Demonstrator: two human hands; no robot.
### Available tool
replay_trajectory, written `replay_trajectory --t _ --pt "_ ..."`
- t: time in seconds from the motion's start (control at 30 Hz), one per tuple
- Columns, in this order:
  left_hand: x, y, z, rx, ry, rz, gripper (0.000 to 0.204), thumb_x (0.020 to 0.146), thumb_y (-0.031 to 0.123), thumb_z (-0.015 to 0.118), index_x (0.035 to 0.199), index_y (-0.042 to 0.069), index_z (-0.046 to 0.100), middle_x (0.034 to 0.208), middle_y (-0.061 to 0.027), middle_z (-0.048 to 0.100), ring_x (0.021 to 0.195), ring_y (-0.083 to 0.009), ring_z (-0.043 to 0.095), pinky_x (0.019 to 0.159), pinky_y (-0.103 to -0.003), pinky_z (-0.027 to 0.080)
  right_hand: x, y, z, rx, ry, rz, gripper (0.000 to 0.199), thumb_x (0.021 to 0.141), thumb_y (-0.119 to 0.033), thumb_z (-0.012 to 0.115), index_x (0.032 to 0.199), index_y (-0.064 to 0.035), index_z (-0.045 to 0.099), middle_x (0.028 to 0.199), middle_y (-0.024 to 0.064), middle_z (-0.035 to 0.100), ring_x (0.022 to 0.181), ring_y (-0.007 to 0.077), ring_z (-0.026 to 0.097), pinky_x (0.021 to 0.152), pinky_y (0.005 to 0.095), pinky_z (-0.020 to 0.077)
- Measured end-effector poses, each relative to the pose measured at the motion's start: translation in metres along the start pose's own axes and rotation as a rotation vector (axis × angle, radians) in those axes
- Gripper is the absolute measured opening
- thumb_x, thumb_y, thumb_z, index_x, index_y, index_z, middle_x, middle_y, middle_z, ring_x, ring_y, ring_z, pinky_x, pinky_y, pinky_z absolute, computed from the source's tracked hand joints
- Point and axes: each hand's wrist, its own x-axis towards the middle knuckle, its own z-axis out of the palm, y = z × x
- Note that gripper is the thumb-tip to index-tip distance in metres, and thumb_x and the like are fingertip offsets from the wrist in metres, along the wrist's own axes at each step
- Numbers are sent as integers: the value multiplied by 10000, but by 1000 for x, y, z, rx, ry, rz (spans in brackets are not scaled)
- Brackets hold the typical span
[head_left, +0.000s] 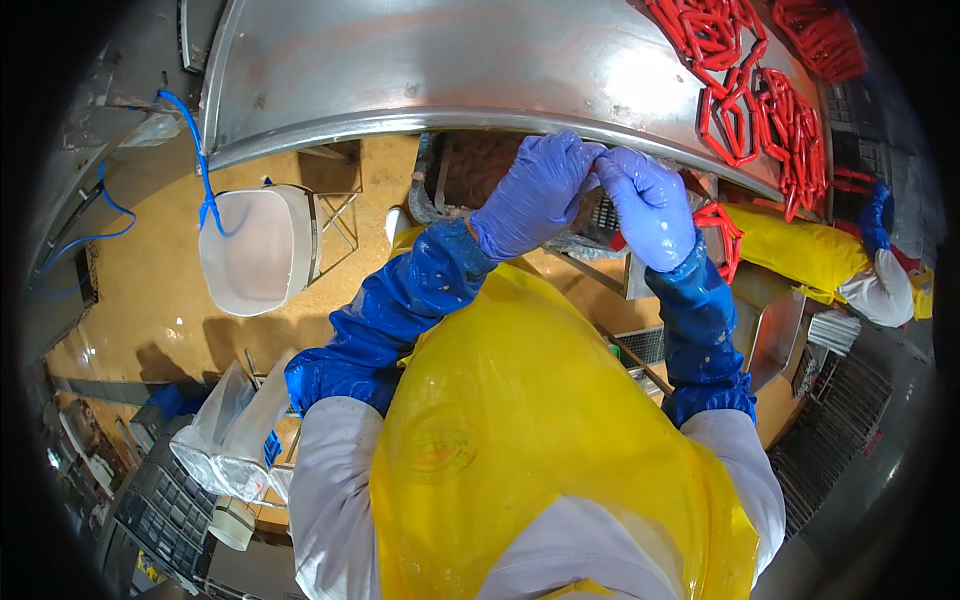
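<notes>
My left hand (537, 190) and my right hand (648, 203), both in purple-blue gloves, meet at the near edge of a metal table (430, 65). Their fingers are pinched together, tip to tip. A small reddish bit shows between them, too covered to name. Strings of red sausage links (735, 115) lie piled on the table to the right of my hands. More red links (722, 238) hang below the edge, just beyond my right wrist.
A white tub (255, 250) stands at left beneath a blue hose (190, 125). Under the table edge is a plastic-lined bin (470, 175). At right a co-worker in a yellow apron (800, 250) reaches toward the links. Clear bags (235, 430) hang at lower left.
</notes>
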Motion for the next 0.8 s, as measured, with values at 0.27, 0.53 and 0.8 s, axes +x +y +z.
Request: replay_trajectory --t 0.27,0.53,0.8 --pt "-57 -72 101 -1 4 85 363 743 55 695 1093 85 604 1096 -121 601 1053 -353 564 949 -450 414 -23 62 -17 -490 -117 -498 115 767 -77 643 843 3 614 839 165 585 735 365 615 615 423 511" --pt "-143 -148 130 65 -131 -369 494 847 147 686 1309 31 554 1458 -171 467 1295 -345 496 1081 -503 371 2 32 -47 -157 -107 -304 118 864 -106 611 784 -34 661 795 71 562 820 233 534 736 371 414" --pt "-199 -24 -2 -729 465 -625 435 959 320 637 1300 67 538 1161 -73 617 981 -142 579 858 -296 501 20 28 121 97 -642 -100 264 936 -77 643 1194 -27 670 1090 58 688 1026 184 627 906 312 488"
